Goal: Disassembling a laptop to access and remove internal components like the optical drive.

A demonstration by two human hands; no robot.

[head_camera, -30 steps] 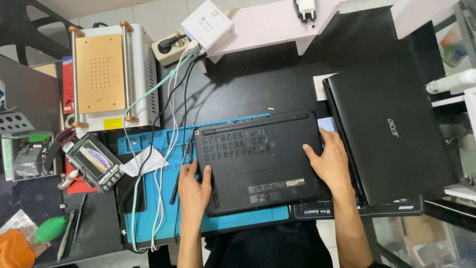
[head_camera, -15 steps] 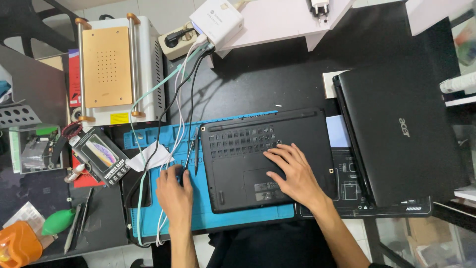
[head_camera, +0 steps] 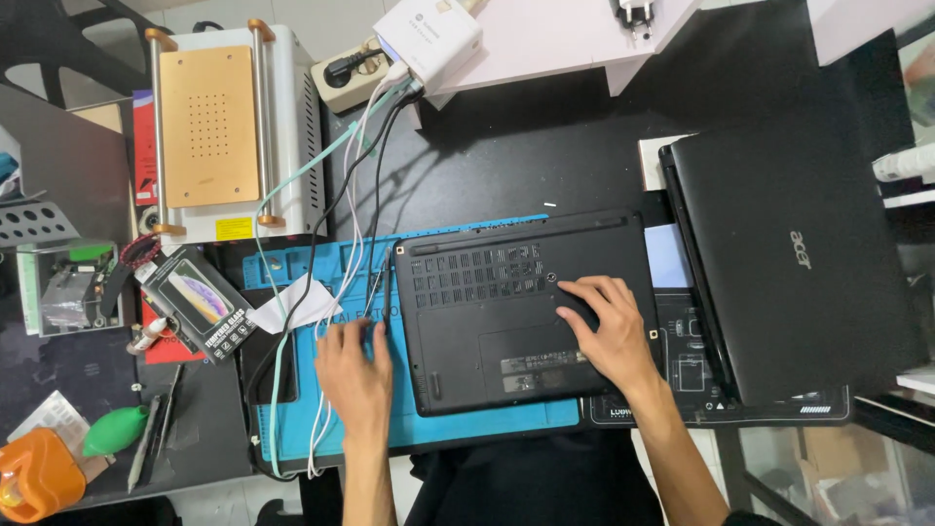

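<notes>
We see a dark counter [head_camera: 545,146] with a blue rubbery work mat [head_camera: 292,268] spread over it. On the mat lies a black laptop [head_camera: 487,331] turned underside up, its matte plastic base cut with rows of vent slots. Since half a second ago our right hand [head_camera: 604,331] has slid toward the laptop's right part and lies flat, fingers spread, gripping nothing. Our left hand [head_camera: 355,370] has moved nearer the laptop's left edge and rests on the mat, fingers loosely together over thin tools [head_camera: 382,292]; we cannot tell whether it grips one. A second closed black laptop [head_camera: 789,263] lies to the right, smooth-lidded
</notes>
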